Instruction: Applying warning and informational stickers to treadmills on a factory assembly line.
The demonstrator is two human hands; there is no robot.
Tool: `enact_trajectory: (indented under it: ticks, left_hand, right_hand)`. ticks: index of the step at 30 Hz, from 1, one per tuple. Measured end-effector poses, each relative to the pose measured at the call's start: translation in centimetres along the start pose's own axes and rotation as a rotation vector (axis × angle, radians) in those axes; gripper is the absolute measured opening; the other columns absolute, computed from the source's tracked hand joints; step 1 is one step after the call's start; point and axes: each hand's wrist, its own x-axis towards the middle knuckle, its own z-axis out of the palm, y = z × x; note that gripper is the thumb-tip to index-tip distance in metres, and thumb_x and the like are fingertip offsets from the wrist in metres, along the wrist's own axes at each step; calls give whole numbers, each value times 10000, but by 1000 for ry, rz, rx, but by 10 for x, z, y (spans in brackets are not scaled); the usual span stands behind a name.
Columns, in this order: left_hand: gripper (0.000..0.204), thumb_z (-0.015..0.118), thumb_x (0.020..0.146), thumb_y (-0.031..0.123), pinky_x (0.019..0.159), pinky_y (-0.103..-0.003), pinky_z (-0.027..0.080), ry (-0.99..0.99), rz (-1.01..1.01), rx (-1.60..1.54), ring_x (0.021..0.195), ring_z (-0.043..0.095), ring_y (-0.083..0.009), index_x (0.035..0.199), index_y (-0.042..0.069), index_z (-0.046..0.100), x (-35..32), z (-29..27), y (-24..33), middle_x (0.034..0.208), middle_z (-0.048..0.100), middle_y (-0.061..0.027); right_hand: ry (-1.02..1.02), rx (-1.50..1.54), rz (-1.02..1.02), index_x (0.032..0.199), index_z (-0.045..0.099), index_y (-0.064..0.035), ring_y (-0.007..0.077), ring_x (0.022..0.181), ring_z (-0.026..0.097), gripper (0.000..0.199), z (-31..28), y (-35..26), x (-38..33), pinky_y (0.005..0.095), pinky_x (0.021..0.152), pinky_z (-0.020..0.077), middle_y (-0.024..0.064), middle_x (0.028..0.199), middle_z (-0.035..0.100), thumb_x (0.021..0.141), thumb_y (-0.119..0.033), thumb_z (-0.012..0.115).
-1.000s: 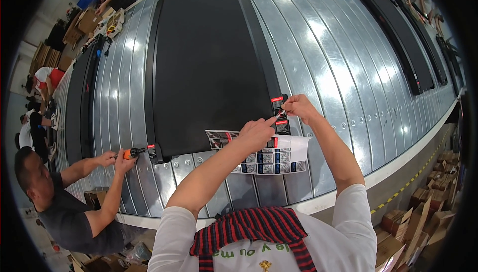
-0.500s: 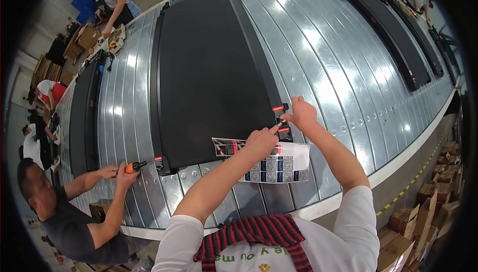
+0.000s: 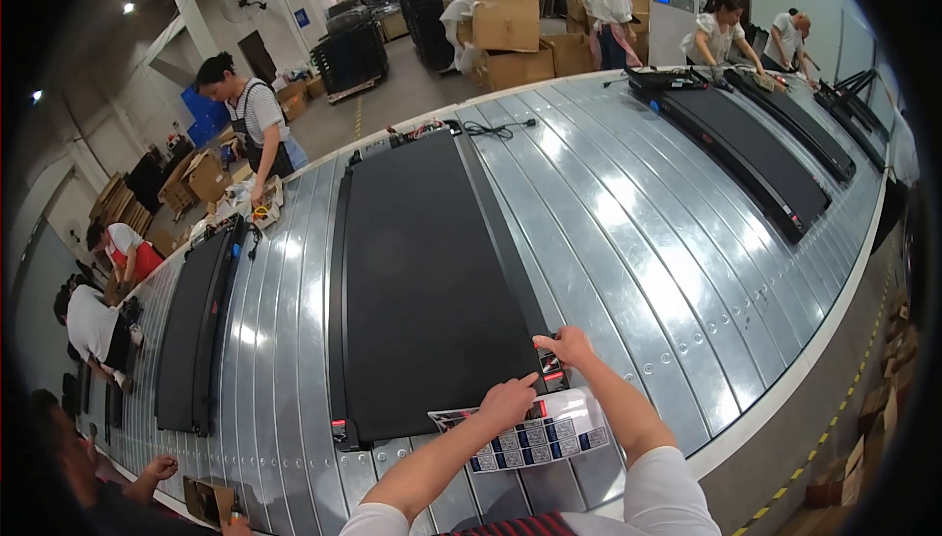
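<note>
A long treadmill deck (image 3: 417, 281) with a black belt lies on the metal-slat table before me. My left hand (image 3: 508, 403) is at its near right corner, index finger stretched onto a small red and black label (image 3: 551, 376). Its other fingers curl over the upper edge of a sticker sheet (image 3: 540, 441), which hangs past the deck's near edge. My right hand (image 3: 569, 348) is on the outer side of that corner, thumb on the label area and fingers apart from it, holding nothing that I can see. Another red label (image 3: 340, 430) marks the near left corner.
Further decks lie to the left (image 3: 201, 330) and far right (image 3: 751, 149). A co-worker's hand (image 3: 160, 467) is at the lower left, near an open carton (image 3: 208, 502). A black cable (image 3: 496, 130) lies beyond the deck. Several people stand along the table's far side.
My view has tilted up, showing more of the hall. Both hands stay at the deck's corner. The co-worker on the left has drawn back from the deck's near left corner with the orange power driver.
</note>
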Motion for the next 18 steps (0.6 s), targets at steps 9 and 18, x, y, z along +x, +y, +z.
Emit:
enact_trajectory:
  ticks: [9, 18]
  left_hand:
    - [194, 550, 806, 144, 722, -313, 473, 141, -501, -766, 804, 607, -189, 971, 48, 585, -139, -28, -20, 826, 637, -62]
    - [368, 610, 791, 155, 841, -280, 402, 674, -362, -1596, 944, 524, -132, 1102, -22, 522, -229, -35, -27, 1051, 570, -67]
  right_hand:
    - [100, -12, -12, 778, 625, 17, 236, 642, 612, 528, 4, 52, -17, 336, 577, 489, 152, 707, 616, 660, -497, 653]
    - [-231, 786, -260, 1117, 494, -19, 161, 959, 527, 467, 16, -93, -197, 279, 760, 423, 77, 1039, 555, 797, -348, 583]
